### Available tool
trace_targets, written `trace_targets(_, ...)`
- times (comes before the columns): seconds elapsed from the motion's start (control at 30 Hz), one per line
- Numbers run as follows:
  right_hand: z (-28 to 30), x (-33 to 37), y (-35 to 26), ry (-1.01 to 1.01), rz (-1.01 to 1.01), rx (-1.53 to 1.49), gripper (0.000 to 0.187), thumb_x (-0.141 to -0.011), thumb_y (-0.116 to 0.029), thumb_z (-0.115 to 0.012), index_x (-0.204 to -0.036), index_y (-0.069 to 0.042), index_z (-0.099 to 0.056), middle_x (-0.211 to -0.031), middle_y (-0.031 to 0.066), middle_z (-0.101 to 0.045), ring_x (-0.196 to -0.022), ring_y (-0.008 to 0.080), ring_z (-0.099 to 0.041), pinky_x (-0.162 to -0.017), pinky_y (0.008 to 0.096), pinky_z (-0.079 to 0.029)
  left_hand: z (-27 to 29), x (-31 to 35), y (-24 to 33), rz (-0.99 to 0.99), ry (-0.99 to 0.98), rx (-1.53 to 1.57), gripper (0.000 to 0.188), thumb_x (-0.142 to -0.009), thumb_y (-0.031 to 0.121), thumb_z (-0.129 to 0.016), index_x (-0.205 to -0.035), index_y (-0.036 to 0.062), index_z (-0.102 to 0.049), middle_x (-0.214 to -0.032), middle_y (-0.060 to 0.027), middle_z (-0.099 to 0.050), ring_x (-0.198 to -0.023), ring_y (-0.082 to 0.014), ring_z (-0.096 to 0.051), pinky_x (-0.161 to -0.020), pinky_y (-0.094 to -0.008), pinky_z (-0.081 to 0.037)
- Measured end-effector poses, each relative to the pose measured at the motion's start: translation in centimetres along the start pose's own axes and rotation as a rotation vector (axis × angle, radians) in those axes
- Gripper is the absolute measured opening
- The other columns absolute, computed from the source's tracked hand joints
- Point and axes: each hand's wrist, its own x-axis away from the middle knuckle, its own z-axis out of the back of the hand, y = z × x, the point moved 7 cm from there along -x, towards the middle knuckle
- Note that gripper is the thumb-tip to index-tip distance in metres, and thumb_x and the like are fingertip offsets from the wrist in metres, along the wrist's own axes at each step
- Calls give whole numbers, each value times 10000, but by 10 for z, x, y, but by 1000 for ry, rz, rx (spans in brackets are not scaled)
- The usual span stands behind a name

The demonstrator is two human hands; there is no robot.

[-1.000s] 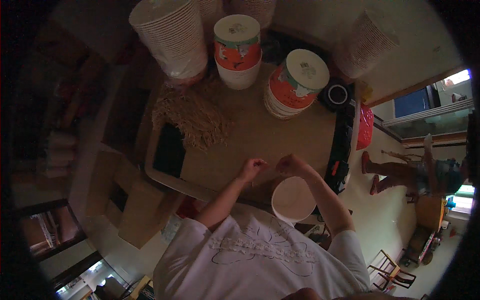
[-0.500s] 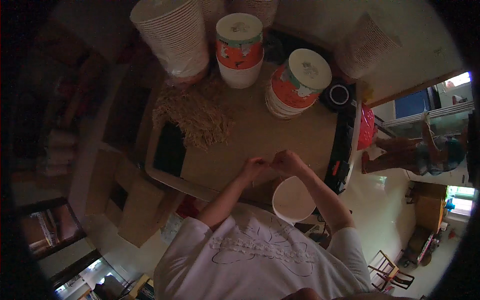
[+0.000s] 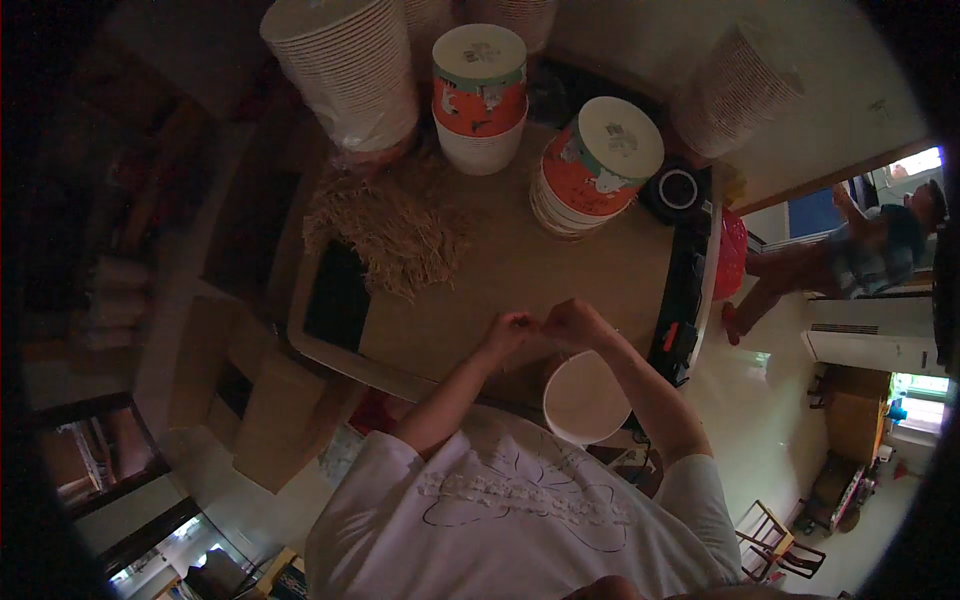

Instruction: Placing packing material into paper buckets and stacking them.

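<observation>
- Both hands have drawn closer since the earlier frames: the left hand [image 3: 508, 330] and right hand [image 3: 572, 322] now meet fingertip to fingertip at the centre of the frame, above the brown table [image 3: 560, 270].
- Each hand is curled nearly closed, fingers pinched; whatever sits between them is too small and dim to make out, so I cannot tell what they hold.
- Just below the right hand, a white round bowl [image 3: 585, 398] sits at the table's near edge, its plain pale inside facing up.
- Up and left lies a heap of straw-coloured sticks [image 3: 390, 232], loose and fanned out.
- Toward the top stand two stacks of orange-and-white bowls with lids [image 3: 480, 85] [image 3: 595, 165], and a tall stack of plain white bowls [image 3: 345, 70], cut off by the top edge.
- At right, another person [image 3: 850, 250] stands in a doorway, blurred.
</observation>
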Motion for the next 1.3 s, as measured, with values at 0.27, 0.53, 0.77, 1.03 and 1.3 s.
trace_targets(0.27, -7, -8, 5, 17, 83, 203, 183, -694, -236, -581, -696, -56, -614, -707, 122, -600, -650, 238, -593, -594, 328, -459, -1, -8, -11, -12, -11, -70, 122, -735, 86, -537, -822, 77, -622, -697, 9, -570, -629, -81, -492, -572, -254, -423)
trace_targets(0.53, -2, 8, 4, 7, 207, 163, 200, -667, -262, -609, -673, -62, -611, -685, 126, -599, -621, 220, -586, -583, 343, -454, -4, -34, -65, -165, 79, -214, 93, -706, 111, -582, -783, 84, -628, -689, -27, -592, -655, -95, -527, -617, -263, -441)
trace_targets(0.77, -10, 6, 32, -125, -16, 219, 283, -641, -335, -646, -710, -61, -625, -702, 133, -610, -641, 182, -583, -606, 328, -458, -9, -24, -46, -168, 153, -371, 120, -721, 152, -554, -777, 83, -635, -717, -71, -612, -676, -145, -570, -623, -295, -446)
trace_targets(1.03, -3, 14, 29, -162, -255, 75, 311, -652, -360, -656, -722, -58, -627, -727, 95, -615, -694, 139, -577, -643, 314, -466, 0, -27, -48, -89, 178, -248, 102, -731, 132, -549, -752, 80, -634, -689, -47, -602, -634, -123, -549, -587, -282, -442)
trace_targets(1.3, -1, 8, 23, 22, 16, -514, 81, -741, -116, -538, -747, -65, -601, -681, 7, -574, -643, 80, -521, -595, 263, -440, 28, -28, -9, -108, 208, -123, 84, -738, 53, -538, -691, 49, -608, -649, -1, -585, -573, -55, -502, -516, -208, -406)
